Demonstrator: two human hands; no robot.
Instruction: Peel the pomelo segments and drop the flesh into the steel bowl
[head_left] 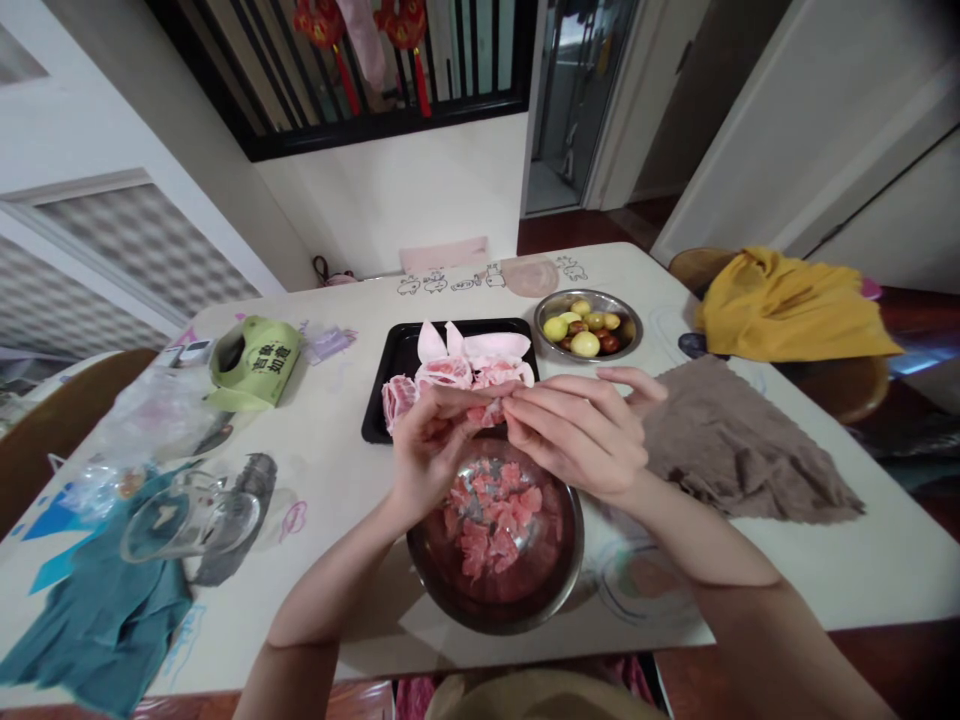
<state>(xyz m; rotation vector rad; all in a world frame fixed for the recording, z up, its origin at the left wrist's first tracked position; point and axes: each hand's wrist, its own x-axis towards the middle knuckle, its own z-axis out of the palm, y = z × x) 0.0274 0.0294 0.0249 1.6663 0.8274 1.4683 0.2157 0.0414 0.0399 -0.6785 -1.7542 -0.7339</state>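
Note:
My left hand (433, 435) and my right hand (581, 430) meet above the bowl, fingers closed on a pink pomelo segment (487, 412) from both sides. Parts of the segment are hidden by my fingers. Below is a metal bowl (495, 615) with several torn pieces of pomelo flesh (491, 545) in it. Just behind my hands lies a black tray (375, 415), holding pale rind pieces (496, 346) and larger, partly opened pomelo chunks (444, 373).
A metal bowl of small fruit (586, 344) stands at the back right. To the right lie a brown cloth (750, 450) and a yellow cloth (795, 305) over a chair. On the left are a glass pitcher (176, 520), a teal cloth (112, 600) and a green bag (259, 365).

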